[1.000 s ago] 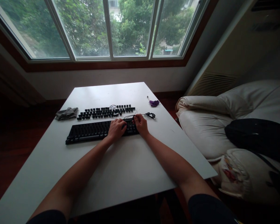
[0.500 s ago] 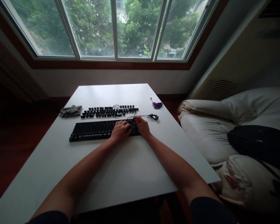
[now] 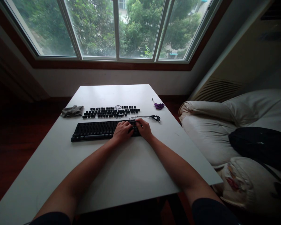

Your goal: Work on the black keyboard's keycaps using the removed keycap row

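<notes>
A long black keyboard lies on the white table, its right part under both my hands. My left hand rests palm down on it, with the fingers stretched out over the keys. Just to the right, my right hand is pinched at the keyboard's right end. From its fingertips rise the thin pale prongs of what looks like a wire keycap puller; most of it is hidden. Behind the keyboard, loose black keycaps stand in rows.
A grey cloth lies at the left table edge. A bundled black cable is right of the keyboard, and a purple item lies farther back. A pale sofa stands right of the white table.
My right hand has lowered slightly toward the keyboard, and the thin prongs have come down with it. My left hand stays on the keys. The view has shifted a little.
</notes>
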`<state>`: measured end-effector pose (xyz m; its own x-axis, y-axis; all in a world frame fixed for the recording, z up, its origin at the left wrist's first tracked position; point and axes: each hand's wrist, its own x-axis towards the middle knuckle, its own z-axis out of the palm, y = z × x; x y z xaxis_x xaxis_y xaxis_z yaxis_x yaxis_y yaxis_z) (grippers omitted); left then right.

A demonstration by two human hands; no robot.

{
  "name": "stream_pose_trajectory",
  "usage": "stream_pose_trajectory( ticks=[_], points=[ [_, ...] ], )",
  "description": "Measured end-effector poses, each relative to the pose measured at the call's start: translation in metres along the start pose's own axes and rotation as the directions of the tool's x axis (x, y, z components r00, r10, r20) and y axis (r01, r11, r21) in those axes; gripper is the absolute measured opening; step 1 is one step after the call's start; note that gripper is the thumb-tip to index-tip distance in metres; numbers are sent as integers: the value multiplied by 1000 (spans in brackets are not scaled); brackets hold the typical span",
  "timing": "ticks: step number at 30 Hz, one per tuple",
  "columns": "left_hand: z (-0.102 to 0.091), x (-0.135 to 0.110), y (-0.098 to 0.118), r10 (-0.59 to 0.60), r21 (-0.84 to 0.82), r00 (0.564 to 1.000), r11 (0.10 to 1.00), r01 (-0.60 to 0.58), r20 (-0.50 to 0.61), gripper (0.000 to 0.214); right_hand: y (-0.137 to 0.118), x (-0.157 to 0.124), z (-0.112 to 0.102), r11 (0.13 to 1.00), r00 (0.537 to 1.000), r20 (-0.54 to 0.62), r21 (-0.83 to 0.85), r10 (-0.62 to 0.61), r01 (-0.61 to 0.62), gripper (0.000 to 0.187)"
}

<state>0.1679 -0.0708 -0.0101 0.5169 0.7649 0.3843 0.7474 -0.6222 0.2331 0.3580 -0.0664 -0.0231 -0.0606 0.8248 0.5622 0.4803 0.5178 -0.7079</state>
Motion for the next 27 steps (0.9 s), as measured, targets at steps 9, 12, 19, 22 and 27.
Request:
stream_pose_trajectory(
  ticks=[9,12,19,22,27],
  points=[
    [2,0,-1,8,4,1000,1000,-8,-12,19,1,0,1,999,1000,22,40,-8,7,21],
    [2,0,-1,11,4,1000,1000,-11,-7,19,1,1,1,999,1000,10,42,-10,9,21],
    [0,0,-1,4,8,1000,1000,-4,0,19,2,2,0,998,999,33,63,-9,7,18],
    [0,1,0,5,12,1000,1000,-5,0,19,2,1,0,999,999,29,29,15,-16,15],
    [0,0,0,-10,5,1000,1000,10,13,19,1,1,0,997,998,4,34,64,-64,17]
  ],
)
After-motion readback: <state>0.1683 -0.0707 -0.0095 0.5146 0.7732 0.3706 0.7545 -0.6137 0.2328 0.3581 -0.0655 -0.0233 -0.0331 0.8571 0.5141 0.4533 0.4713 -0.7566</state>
